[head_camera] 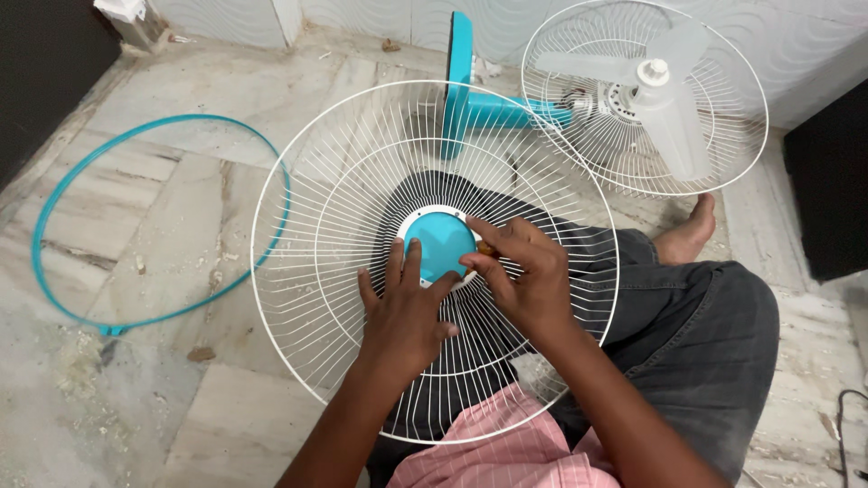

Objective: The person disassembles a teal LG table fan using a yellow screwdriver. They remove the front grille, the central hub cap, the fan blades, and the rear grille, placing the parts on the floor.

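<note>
A round white wire fan guard (pixel 344 181) rests on my lap, its teal centre cap (pixel 438 244) facing up. My left hand (pixel 402 312) lies flat on the wires with fingers spread, touching the lower edge of the cap. My right hand (pixel 524 276) is at the cap's right edge, fingers pinched on a small brownish object (pixel 485 248) that is mostly hidden. Behind the guard lies the fan (pixel 646 95), with pale blades inside the rear guard and a teal stand (pixel 479 104).
A teal plastic ring (pixel 54 199) lies on the marble floor at the left. My leg in dark trousers and bare foot (pixel 692 230) stretch toward the fan. Dust and debris are scattered on the floor. A dark cabinet (pixel 827 181) stands at right, a wall behind.
</note>
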